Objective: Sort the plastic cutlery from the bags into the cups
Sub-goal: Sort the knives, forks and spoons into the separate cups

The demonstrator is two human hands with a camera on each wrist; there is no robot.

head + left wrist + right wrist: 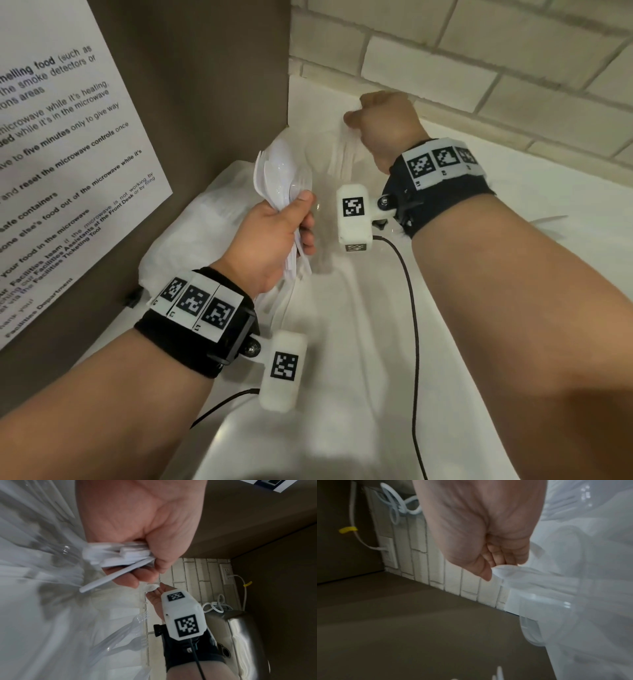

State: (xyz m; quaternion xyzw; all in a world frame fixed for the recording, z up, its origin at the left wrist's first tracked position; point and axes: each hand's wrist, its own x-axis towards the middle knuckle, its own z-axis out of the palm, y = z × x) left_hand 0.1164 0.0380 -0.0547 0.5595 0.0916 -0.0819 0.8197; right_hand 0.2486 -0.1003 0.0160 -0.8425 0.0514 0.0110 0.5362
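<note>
The fingers (130, 578) of the left hand (270, 236) are curled tight around a bundle of white plastic cutlery (284, 178); we see spoon bowls and fork tines standing up from the fist at the centre left of the head view, and the handle ends coming out below the palm in the left wrist view. The right hand (383, 126) is higher, in the upper middle of the head view, with its wrist bent down. Its fingers (503, 555) are folded into the palm and the thumb touches a white plastic piece (501, 572); the picture is blurred there, so we cannot tell what kind of cutlery it is.

Under both hands is a white countertop (513, 212). On it lies a clear plastic bag (212, 219), crumpled, in the centre left of the head view; in the left wrist view we see clear forks (135, 635) inside such plastic. A clear cup (329, 154) with white handles in it stands just below the right hand, but its outline is faint.

Behind the counter is a wall of pale bricks (479, 51), upper right. A brown panel (212, 85) fills the upper left, and a printed notice (61, 147) about the microwave hangs on it. In the left wrist view a wall socket (226, 574) with a white cable (216, 605) is at the right.
</note>
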